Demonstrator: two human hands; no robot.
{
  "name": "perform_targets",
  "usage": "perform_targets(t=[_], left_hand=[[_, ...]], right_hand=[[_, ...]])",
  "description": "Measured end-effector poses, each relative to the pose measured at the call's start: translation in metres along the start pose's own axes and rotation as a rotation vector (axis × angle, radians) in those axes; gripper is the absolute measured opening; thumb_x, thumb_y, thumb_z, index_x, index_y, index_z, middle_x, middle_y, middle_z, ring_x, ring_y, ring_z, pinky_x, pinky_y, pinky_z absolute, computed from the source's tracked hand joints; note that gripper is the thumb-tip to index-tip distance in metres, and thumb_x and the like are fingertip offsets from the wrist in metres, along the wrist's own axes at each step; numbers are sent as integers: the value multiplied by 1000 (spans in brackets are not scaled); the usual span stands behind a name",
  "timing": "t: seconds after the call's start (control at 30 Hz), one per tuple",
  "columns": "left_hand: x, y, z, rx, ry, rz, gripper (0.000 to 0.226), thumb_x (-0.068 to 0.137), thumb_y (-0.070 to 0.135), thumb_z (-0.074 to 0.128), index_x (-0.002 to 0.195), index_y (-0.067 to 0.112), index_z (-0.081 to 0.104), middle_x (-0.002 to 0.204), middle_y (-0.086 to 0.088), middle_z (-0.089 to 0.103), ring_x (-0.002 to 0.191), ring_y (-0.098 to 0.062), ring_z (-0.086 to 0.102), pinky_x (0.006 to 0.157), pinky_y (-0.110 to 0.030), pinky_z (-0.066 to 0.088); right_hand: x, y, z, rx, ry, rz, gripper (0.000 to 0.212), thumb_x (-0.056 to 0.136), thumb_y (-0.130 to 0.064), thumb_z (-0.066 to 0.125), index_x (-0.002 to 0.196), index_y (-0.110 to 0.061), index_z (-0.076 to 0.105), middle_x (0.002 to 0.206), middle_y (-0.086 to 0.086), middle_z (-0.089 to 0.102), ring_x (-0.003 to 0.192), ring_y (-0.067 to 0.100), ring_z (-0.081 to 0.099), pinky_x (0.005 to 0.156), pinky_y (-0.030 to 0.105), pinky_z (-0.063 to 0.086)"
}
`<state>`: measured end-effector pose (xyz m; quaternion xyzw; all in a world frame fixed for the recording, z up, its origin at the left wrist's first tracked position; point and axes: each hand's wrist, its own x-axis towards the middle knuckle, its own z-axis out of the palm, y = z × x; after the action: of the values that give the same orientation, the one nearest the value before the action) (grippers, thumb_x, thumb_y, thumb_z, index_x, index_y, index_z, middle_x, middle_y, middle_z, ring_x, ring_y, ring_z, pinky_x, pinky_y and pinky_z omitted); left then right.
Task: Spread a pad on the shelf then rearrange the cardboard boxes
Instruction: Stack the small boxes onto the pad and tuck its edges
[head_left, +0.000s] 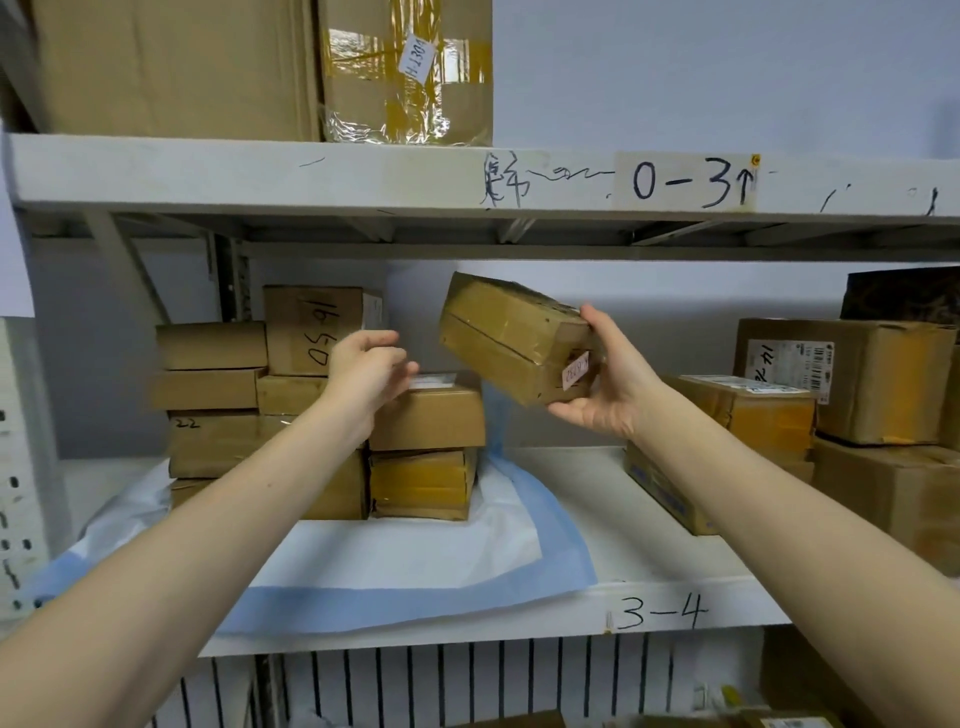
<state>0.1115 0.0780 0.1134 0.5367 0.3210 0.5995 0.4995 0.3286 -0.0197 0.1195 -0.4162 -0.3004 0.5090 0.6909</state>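
A blue-edged white pad (405, 561) lies spread on the left half of the white shelf (649, 540). Several cardboard boxes (260, 395) are stacked on the pad against the back. My right hand (608, 384) grips a taped brown box (511, 338) by its near end and holds it tilted in the air above the shelf's middle. A small pink label is on that end. My left hand (366, 369) hovers just left of the held box, above a two-box stack (426, 452), fingers loosely curled and holding nothing.
More cardboard boxes (831, 395) are piled on the bare right part of the shelf. The upper shelf beam (363, 176) runs close overhead, with large boxes (260, 67) on it. The shelf's front edge is marked 3-4.
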Motion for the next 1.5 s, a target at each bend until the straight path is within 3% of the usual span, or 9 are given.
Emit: perform_targets(t=[0.27,0.37,0.43,0.53,0.6,0.83,1.03,1.17,1.5], left_hand=[[4,-3,-17,278,46,120,29,88,0,55,112,15,59,118,-10,57,106,-25,60,85,-35,56],[5,-3,-20,326,5,115,35,88,3,57,121,15,55,117,-8,57,105,-23,60,88,-38,55],[6,-4,-23,375,-3,113,40,88,4,58,125,16,52,117,-7,55,106,-22,58,90,-39,54],[9,-5,-28,407,0,132,42,88,3,58,127,14,50,116,-6,55,104,-19,57,90,-36,53],[10,-4,-31,426,6,149,42,87,2,58,127,14,50,115,-6,56,104,-20,57,91,-37,53],[5,-3,-30,608,3,443,19,87,1,54,91,15,65,83,8,58,83,-15,56,70,-24,48],[2,-8,-24,772,-145,393,32,88,13,62,120,20,62,123,-2,62,112,-18,56,89,-31,50],[-1,-11,-23,819,-198,383,45,89,12,61,133,17,54,138,-6,53,125,-20,50,90,-23,39],[-6,-14,-22,835,-201,377,39,87,14,63,126,16,58,132,-7,56,119,-20,54,88,-25,42]], right_hand=[[20,10,47,-7,37,-104,62,82,-59,63,126,-17,53,108,12,66,95,30,66,78,47,58],[25,21,71,-463,61,-135,63,93,-62,40,135,-16,46,126,9,60,114,27,57,94,43,44],[26,30,81,-795,117,-207,63,94,-55,46,139,-10,42,136,9,52,121,25,50,96,37,38],[36,37,82,-1006,112,-355,31,92,-43,57,92,-12,56,99,6,59,83,14,54,88,38,47],[46,41,82,-1043,139,-456,34,90,-42,61,72,-16,47,83,6,57,77,17,55,89,43,49],[62,58,83,-1115,268,-700,30,87,-44,64,83,-22,45,85,-3,56,81,18,57,71,36,49],[66,64,78,-1115,276,-757,27,90,-34,64,101,-18,46,95,-2,57,85,15,56,69,28,43],[68,69,74,-1074,201,-748,27,89,-26,65,108,-15,49,100,-3,58,91,15,58,79,29,48],[66,69,69,-1028,160,-728,20,89,-21,65,104,-17,52,94,-5,58,81,7,55,72,19,42]])
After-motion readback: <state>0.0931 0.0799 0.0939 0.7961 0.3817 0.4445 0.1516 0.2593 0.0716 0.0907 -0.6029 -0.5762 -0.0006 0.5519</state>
